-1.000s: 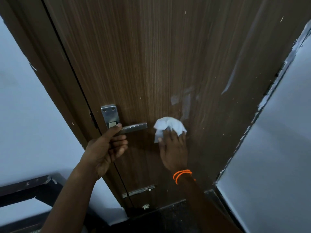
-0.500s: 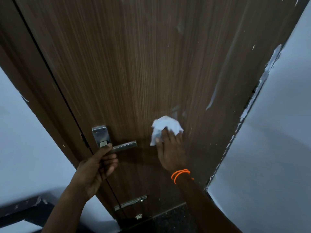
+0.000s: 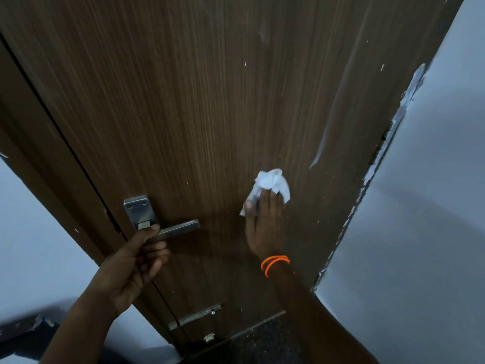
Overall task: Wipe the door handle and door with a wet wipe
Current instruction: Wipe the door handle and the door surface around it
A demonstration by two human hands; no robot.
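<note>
right hand (image 3: pixel 262 227) flat, pressing wet wipe (image 3: pixel 273 183) to door (image 3: pixel 210 101) | left hand (image 3: pixel 136 261) grip seemingly holding door handle (image 3: pixel 178 228)

Brown wood-grain door (image 3: pixel 210 101), white wipe (image 3: pixel 273 183), orange bracelet (image 3: pixel 275 262).

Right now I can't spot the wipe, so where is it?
In the head view the wipe is bunched under the right hand's fingertips, pressed flat on the door, right of the handle and slightly above it.
</note>
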